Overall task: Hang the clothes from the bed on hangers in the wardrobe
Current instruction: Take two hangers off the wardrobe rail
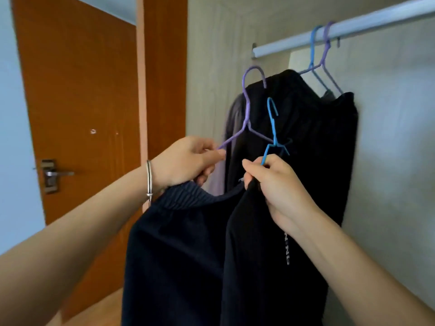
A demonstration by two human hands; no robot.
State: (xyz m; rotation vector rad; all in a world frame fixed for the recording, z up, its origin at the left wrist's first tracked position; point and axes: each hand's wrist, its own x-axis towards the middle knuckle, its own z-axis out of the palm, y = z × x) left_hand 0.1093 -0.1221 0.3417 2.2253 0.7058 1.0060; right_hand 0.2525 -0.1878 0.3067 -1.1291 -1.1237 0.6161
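A dark garment [176, 255] with a ribbed waistband hangs nearest, held up between two bare forearms. The left grip [188, 161], a bangle [148, 180] on its wrist, pinches an arm of a purple hanger [247, 109] and seems to hold the waistband too. The right grip [275, 184] is curled round a blue hanger [273, 123] and a fold of the dark cloth. Whether this is one garment or two I cannot tell.

Both held hangers are below the wardrobe rail [353, 27], hooks free, so this piece is not yet hung. Some of the job looks done: black clothes [317, 137] already hang from a blue [314, 50] and a purple [326, 48] hanger on the rail, with something grey [233, 118] behind. The bed is out of view, so what remains there cannot be judged.

The wardrobe's pale inner wall [388, 137] stands behind. To the left are an orange-brown door [77, 102] with a metal handle [54, 174], and wood floor [98, 309] below
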